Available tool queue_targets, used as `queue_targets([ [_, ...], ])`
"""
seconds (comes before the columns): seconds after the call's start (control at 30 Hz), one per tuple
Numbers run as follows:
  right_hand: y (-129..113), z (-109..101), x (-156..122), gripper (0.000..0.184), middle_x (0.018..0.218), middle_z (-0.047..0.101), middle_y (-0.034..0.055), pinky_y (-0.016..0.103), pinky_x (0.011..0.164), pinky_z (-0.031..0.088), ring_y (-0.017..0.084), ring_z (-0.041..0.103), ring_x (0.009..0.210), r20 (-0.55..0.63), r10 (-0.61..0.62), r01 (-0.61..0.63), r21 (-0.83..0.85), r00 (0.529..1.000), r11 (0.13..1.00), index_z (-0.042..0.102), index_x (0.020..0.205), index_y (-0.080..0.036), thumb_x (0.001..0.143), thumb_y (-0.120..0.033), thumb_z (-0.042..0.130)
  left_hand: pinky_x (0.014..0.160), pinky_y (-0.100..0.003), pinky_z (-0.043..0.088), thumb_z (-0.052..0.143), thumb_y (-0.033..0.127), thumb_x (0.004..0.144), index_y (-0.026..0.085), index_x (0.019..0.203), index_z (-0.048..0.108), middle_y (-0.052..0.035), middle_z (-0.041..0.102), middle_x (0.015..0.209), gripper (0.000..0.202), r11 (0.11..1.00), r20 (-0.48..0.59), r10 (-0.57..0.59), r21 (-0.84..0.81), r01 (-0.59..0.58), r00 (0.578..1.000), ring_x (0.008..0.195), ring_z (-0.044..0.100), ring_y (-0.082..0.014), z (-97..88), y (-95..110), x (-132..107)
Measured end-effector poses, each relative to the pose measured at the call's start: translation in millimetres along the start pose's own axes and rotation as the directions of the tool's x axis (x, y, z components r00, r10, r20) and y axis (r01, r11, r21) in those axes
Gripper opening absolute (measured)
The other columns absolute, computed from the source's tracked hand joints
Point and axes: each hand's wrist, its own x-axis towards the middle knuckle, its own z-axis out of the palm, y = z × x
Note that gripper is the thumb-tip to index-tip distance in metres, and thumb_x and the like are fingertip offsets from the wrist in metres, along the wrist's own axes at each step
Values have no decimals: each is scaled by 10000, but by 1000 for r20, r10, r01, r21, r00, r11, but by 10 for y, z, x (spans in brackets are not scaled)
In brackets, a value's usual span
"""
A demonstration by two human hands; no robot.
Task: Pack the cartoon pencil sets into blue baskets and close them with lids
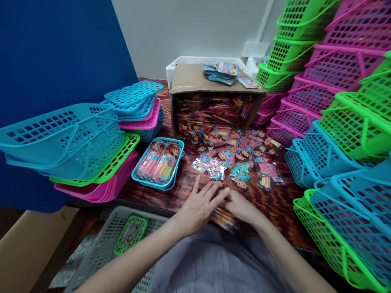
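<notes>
Low at the table's front edge, my right hand [240,205] is closed round a bundle of colored pencils in clear wrap [224,219]. My left hand [200,204] lies over the bundle's upper end with its fingers stretched and apart, meeting the right fingers. Just beyond both hands, small clear packets with cartoon-character cards [239,172] are scattered on the table. To the left sits a blue basket [135,177] holding clear packs of pink and yellow sticks [157,166]. The fingertips of my right hand are partly hidden behind the left.
A cardboard box [185,79] lies open toward me, full of packets, with flat cards [222,71] on top. Stacked baskets stand left [63,131] and right [341,112]. Below the table edge, a grey crate [102,247] holds a small green basket [129,233].
</notes>
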Motion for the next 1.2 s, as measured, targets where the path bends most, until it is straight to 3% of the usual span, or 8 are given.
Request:
queue_targets([
  [0.17, -156, -38, -219, 382, 1163, 714, 62, 413, 968, 481, 284, 638, 1090, 58, 28, -28, 2, 998, 1000, 687, 1141, -219, 845, -448, 610, 1061, -452, 353, 609, 252, 877, 82, 1555, 27, -129, 616, 1107, 910, 997, 69, -31, -74, 36, 997, 1053, 570, -271, 93, -49, -4],
  [0.37, -29, -192, -309, 623, 1289, 645, 104, 426, 1033, 458, 275, 578, 1229, -252, 187, -68, 416, 949, 907, 559, 1283, -254, 793, -633, 630, 893, -382, 455, 690, 347, 813, 144, 1183, 593, -119, 655, 1104, 432, 850, 117, -262, -442, 287, 958, 1021, 605, -290, 122, -166, 30],
  [0.5, -61, -196, -245, 639, 1232, 671, 109, 442, 977, 489, 284, 620, 1155, -274, 234, -42, 564, 933, 825, 555, 1281, -271, 779, -655, 643, 781, -301, 499, 719, 446, 781, 131, 1153, 593, -77, 693, 1041, 503, 517, 96, -515, -758, 398, 852, 900, 655, -229, -189, -263, -17],
  [0.6, -131, -11, -165, 604, 1108, 710, 121, 434, 894, 516, 278, 671, 1009, -161, 214, -97, 534, 963, 840, 613, 1197, -233, 763, -649, 663, 784, -300, 512, 745, 450, 747, 118, 1098, 616, -79, 707, 1023, 500, 86, 125, -685, -965, 249, 718, 869, 667, -212, -544, -430, -131],
  [0.67, -162, 152, -94, 582, 1030, 723, 117, 410, 838, 525, 264, 681, 934, -96, 192, -119, 501, 977, 857, 648, 1117, -212, 735, -650, 683, 792, -317, 520, 773, 467, 705, 117, 1105, 617, -85, 712, 1021, 554, -7, 123, -762, -983, 182, 636, 844, 674, -207, -757, -630, -216],
  [0.83, -303, 439, 194, 542, 921, 730, 92, 367, 759, 530, 241, 683, 852, 10, 87, -83, 426, 996, 901, 680, 1037, -194, 723, -636, 681, 737, -315, 528, 826, 553, 567, 118, 1062, 614, -94, 715, 991, 692, 53, 126, -884, -930, 364, 451, 835, 682, -230, -947, -1327, -354],
  [0.97, -682, 502, 590, 364, 1044, 711, 78, 392, 888, 506, 240, 651, 988, -175, -160, 194, 203, 971, 960, 668, 1101, -210, 851, -463, 590, 646, -289, 501, 900, 467, 444, 140, 921, 608, -62, 703, 830, 648, 56, 160, -917, -856, 514, 366, 787, 666, -249, -816, -1699, -354],
  [1.2, -1239, 698, 1321, 427, 1488, 480, 60, 496, 1113, 301, 272, 348, 1387, -107, -615, 496, -493, 781, 715, 520, 1385, -273, 966, -345, 488, 673, -266, 514, 813, 507, 583, 160, 1020, 639, -40, 723, 925, 584, 69, 218, -858, -849, 524, 465, 846, 673, -230, -811, -1712, -393],
])
